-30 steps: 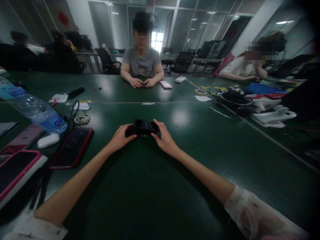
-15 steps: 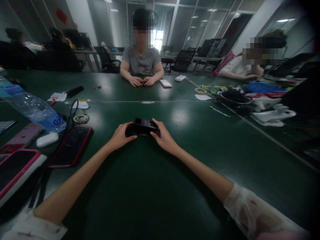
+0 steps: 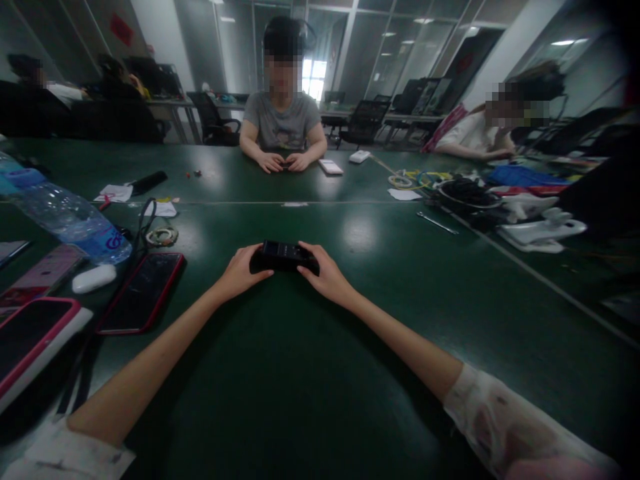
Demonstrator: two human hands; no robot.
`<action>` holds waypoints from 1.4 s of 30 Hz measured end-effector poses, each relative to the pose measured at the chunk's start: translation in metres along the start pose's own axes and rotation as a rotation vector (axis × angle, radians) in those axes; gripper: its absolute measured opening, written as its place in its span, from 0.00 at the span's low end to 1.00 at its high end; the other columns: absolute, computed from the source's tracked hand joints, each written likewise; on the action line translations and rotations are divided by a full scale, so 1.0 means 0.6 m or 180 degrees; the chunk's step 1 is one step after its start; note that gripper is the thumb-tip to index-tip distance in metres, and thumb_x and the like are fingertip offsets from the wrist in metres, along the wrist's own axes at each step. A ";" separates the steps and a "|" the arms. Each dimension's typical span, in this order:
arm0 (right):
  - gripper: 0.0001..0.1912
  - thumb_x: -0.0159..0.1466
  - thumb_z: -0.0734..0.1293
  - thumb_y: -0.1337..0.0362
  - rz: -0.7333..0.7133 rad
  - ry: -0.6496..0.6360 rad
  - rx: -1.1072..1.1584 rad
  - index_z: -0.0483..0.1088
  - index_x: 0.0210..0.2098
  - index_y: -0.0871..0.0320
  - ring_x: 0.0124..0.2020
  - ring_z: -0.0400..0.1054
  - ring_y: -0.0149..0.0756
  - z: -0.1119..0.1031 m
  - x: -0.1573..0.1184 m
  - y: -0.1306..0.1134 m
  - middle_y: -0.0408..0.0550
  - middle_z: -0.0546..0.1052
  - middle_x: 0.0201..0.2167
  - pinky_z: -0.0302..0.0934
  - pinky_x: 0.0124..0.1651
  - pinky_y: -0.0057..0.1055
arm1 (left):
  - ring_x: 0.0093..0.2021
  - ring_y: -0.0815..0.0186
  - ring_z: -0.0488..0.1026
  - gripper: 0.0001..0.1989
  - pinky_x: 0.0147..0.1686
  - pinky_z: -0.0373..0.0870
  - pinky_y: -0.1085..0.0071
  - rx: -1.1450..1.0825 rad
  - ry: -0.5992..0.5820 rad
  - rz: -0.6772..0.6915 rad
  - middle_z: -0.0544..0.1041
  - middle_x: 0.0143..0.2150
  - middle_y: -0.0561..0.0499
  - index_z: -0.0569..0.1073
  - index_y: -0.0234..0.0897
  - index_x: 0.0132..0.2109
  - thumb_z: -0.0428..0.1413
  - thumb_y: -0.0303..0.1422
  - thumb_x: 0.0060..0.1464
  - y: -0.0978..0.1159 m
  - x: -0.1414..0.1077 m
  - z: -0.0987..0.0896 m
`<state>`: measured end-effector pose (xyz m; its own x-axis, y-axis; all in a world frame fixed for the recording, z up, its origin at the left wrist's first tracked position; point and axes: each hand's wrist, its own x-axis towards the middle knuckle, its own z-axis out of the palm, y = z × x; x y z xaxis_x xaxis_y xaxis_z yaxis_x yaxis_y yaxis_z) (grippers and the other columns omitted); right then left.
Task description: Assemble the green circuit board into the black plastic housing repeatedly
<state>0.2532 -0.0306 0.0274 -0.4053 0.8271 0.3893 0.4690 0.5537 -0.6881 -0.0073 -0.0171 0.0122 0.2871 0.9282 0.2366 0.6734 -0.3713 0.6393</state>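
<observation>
Between my two hands is a small black box-shaped device [image 3: 284, 256] with what looks like a small screen and a row of tiny marks on its upper face; its exact kind I cannot make out. My left hand [image 3: 244, 270] grips its left end, thumb along the near side. Around the right end, my right hand [image 3: 325, 272] has its fingers on top and its thumb at the near edge. The device is at or just above the dark green table [image 3: 280, 373]. Left of my left hand lies a phone in a red case [image 3: 143, 293].
A tilted water bottle [image 3: 65, 213], a white oval case [image 3: 94, 279] and a pink-cased phone [image 3: 35, 340] are at the left. A wrench [image 3: 437, 223] and a heap of cables [image 3: 465, 193] lie at the right. A person in grey [image 3: 283, 123] sits opposite.
The black device has tilted between my hands: its right end, lifted half a second ago, has come down, and it now looks level. Both hands keep their grip.
</observation>
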 end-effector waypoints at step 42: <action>0.28 0.62 0.67 0.70 0.0106 0.0126 0.0487 0.58 0.59 0.52 0.61 0.62 0.42 0.003 0.003 0.012 0.52 0.66 0.59 0.60 0.64 0.48 | 0.58 0.48 0.68 0.33 0.56 0.66 0.47 -0.0176 -0.0003 -0.0163 0.69 0.58 0.39 0.64 0.39 0.61 0.62 0.45 0.51 0.006 0.003 -0.002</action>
<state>0.2542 -0.0253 0.0220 -0.3590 0.8496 0.3865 0.3553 0.5073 -0.7851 -0.0053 -0.0165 0.0157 0.2539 0.9459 0.2019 0.6485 -0.3214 0.6900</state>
